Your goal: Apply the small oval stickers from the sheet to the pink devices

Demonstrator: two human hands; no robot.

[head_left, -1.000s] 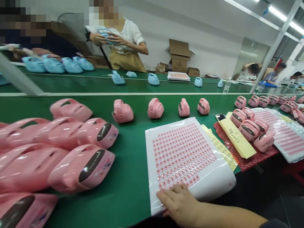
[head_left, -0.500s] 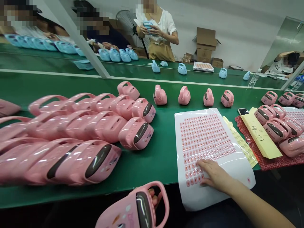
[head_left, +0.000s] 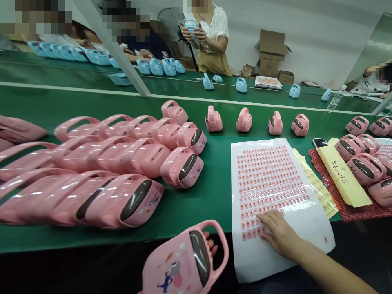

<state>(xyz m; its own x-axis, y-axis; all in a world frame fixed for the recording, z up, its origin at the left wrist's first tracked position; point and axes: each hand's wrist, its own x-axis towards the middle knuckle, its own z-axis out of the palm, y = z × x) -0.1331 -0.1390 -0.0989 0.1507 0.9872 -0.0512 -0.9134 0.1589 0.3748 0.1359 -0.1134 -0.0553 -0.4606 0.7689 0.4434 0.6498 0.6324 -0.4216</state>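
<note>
My left hand is closed around a pink plastic case with a handle. Its fingertips show through the handle loop; the rest of the hand is mostly hidden behind the case. A dark glossy window and printed cartoon figures mark the case's face. To the right, a white sheet of small pink stickers lies on the table, its near end hanging over the edge. My right hand rests on the lower sticker rows, forefinger and thumb apart at the stickers. No loose sticker can be made out in its fingers.
Rows of pink cases fill the left of the green table. More pink cases sit on red bubble wrap at right, beside yellow paper and a phone. Across the divider, people handle blue cases.
The pink case in my left hand has risen slightly and shows more of its printed face. My right hand has stayed at the lower sticker rows, its fingers shifting slightly. The view has shifted.
</note>
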